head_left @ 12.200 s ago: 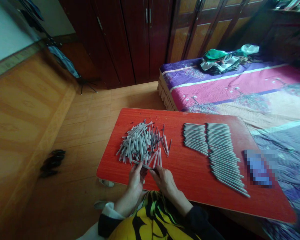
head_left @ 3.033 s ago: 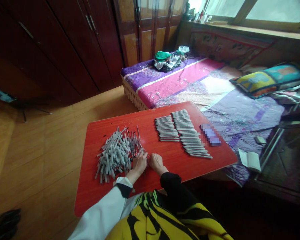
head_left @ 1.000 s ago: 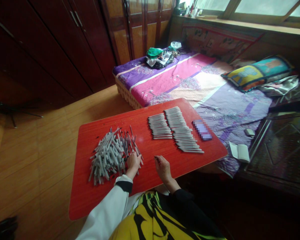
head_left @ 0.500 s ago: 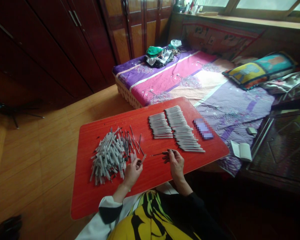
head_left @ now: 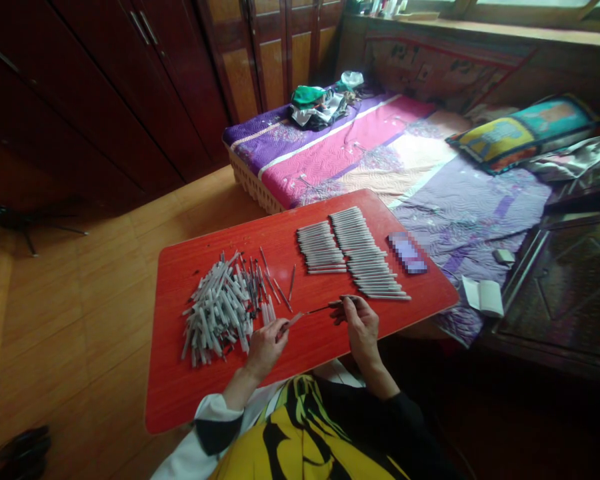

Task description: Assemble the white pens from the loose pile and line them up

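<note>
At the centre of the frame, a dark, thin pen refill (head_left: 321, 309) is held in the right hand (head_left: 361, 323), its right-hand end pinched between thumb and forefinger; the other fingers are loosely curled. A translucent pen barrel (head_left: 295, 319) is pinched by the fingertips of the left hand (head_left: 266, 348).

Risk noted: the refill is gripped at one end only, so its fine tip could be knocked against the barrel's rim and bent or deflected if the two axes are not matched. The barrel could also be rolled askew by a light pinch.

Orientation: the refill's long axis is nearly level, rising slightly rightward, with the thin tip pointed left at the barrel. The barrel's axis is steeper, its free end directed to the upper right. Whether tip and barrel touch cannot be determined.

On the red table (head_left: 190, 403), a heap of barrels (head_left: 215, 317) is observed left of centre, loose refills (head_left: 253, 285) beside it, and aligned pens (head_left: 367, 257) to the right.
</note>
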Tool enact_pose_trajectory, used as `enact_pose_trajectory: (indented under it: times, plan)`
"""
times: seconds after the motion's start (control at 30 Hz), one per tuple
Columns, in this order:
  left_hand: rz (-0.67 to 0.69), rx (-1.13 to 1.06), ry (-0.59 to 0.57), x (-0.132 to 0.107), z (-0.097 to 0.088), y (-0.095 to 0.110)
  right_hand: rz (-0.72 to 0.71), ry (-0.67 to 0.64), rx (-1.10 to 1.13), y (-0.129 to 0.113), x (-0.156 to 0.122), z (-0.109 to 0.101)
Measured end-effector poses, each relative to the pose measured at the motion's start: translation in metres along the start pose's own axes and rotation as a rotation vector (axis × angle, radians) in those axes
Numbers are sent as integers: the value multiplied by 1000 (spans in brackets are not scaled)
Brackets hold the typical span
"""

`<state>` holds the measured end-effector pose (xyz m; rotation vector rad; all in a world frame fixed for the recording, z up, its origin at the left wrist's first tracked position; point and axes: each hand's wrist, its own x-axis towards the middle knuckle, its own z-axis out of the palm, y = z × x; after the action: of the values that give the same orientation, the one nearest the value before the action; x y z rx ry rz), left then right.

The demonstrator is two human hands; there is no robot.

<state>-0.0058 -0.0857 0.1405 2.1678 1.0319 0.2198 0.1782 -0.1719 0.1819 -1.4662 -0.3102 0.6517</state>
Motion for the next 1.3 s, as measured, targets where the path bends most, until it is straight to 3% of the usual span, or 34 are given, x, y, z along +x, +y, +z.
enact_pose_trajectory:
  times: [0.53, 0.7, 0.87, 1.03, 1.17, 1.3]
  plan:
    - [86, 64, -29, -2, 1, -6, 6, -113, -129, 8, -1, 2]
    - [97, 2, -41, -10, 2, -7, 28, -254, -235, 24, -19, 13]
    - [57, -74, -9, -25, 1, -18, -63, -482, -376, 41, -43, 30]
    - [-94, -147, 97, -51, -10, -44, -179, -491, -588, 67, -29, 59]
    - [-191, -178, 161, -72, -18, -64, -271, -647, -1125, 99, -8, 104]
    - [-240, -174, 185, -88, -20, -80, -283, -699, -1286, 124, 4, 144]
